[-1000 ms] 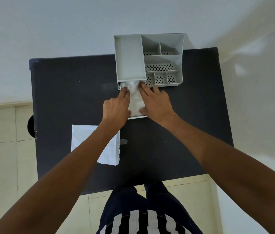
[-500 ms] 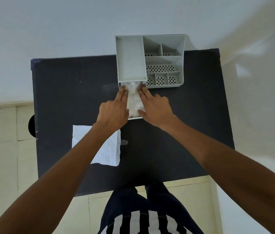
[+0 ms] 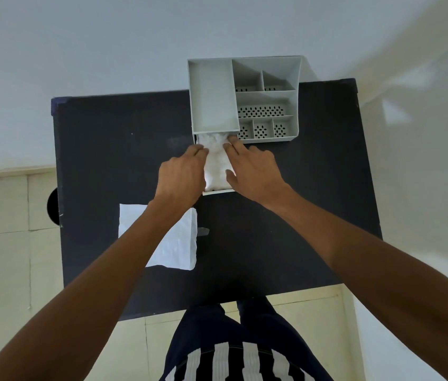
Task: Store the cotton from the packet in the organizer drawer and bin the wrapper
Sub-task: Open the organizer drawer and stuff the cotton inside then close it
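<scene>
I find no writing to read anywhere here. The grey organizer (image 3: 267, 103) carries no label or brand, and the white wrapper (image 3: 179, 243) on my desk (image 3: 286, 243) shows no print.

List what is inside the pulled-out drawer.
White cotton fills the drawer, pressed by the left hand and right hand. The drawer floor is covered.

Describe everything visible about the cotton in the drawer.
The cotton is a white, fluffy, slightly lumpy wad lying lengthwise in the pulled-out drawer at the organizer's front. Its far end tucks under the organizer's body. The left hand and the right hand flank it, fingertips pressing on its sides. Its near end almost reaches the drawer's front lip.
</scene>
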